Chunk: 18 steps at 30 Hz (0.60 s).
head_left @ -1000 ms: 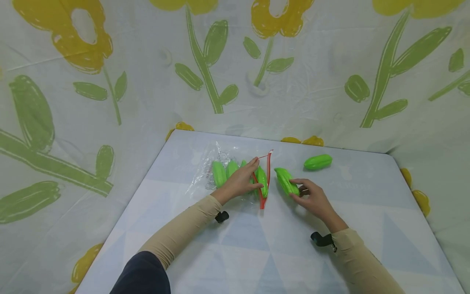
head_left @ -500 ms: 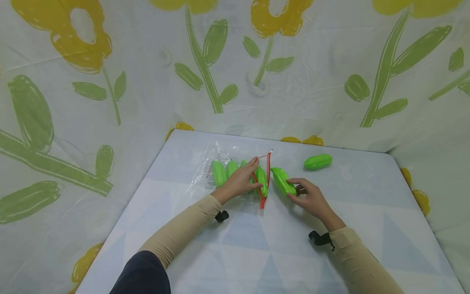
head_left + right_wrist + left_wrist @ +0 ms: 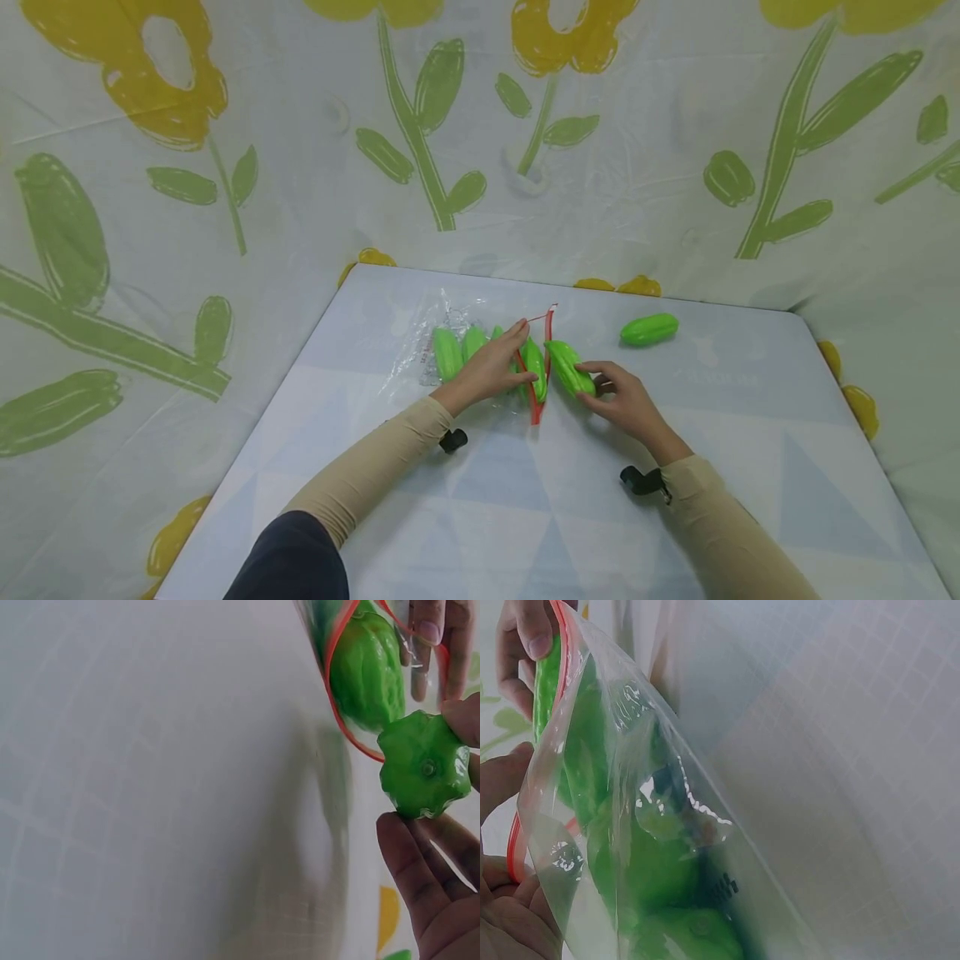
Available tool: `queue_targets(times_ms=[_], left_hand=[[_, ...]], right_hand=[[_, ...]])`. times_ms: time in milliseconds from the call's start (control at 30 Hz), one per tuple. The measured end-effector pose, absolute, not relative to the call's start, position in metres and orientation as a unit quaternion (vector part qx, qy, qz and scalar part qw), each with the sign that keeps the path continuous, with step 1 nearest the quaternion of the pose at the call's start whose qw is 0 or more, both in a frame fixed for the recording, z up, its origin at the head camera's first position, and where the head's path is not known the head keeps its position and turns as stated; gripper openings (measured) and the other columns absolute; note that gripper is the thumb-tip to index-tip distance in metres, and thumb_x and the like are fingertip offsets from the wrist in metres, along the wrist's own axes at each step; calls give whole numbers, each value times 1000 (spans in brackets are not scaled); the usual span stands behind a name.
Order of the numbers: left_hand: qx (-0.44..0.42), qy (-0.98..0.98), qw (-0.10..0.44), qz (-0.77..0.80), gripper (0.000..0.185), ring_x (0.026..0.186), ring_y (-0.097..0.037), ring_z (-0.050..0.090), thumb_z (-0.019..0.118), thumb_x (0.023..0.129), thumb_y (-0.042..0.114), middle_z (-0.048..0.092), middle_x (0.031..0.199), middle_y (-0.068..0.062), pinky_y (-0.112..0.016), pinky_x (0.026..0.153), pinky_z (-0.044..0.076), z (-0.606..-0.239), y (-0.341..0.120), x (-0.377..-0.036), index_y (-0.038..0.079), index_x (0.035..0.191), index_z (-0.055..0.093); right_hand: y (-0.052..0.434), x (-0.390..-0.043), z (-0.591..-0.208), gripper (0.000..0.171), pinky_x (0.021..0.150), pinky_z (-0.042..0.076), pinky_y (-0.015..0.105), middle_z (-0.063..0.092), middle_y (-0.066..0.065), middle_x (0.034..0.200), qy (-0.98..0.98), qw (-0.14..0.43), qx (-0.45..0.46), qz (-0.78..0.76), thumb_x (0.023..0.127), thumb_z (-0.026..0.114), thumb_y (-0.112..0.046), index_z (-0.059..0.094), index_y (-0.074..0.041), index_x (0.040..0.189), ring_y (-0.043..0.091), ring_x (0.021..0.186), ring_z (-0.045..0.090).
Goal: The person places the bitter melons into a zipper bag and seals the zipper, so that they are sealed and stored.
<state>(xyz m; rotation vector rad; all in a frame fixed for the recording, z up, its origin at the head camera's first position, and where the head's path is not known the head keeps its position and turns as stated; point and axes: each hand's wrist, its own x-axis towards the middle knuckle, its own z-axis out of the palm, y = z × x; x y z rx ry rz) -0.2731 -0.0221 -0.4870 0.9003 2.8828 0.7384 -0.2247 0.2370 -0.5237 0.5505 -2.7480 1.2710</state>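
Gourd (image 3: 568, 367) and pinching right hand (image 3: 624, 405) sit nearer the left hand (image 3: 491, 368); should its spread fingers slip, the bag's red rim (image 3: 537, 412) may snag.

A snug tan left sleeve (image 3: 378, 467) meets a dark navy upper sleeve (image 3: 292, 558) in my head view, finely creased near the elbow; a matching right sleeve (image 3: 731, 525) covers the other forearm, and I see a black left wrist camera (image 3: 453, 442) and right wrist camera (image 3: 640, 480).
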Motion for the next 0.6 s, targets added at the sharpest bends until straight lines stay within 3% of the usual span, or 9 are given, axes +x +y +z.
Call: queue_targets(times_ms=[600], left_hand=[[300, 922, 19, 243, 91, 137, -22, 25, 68, 81, 46, 13, 155, -5, -34, 109, 29, -487, -22, -274, 4, 147, 21]], right_hand=[[225, -233, -529, 46, 79, 54, 36, 57, 1, 120, -907, 8, 153, 393, 81, 73, -30, 57, -22, 123, 17, 89, 60]])
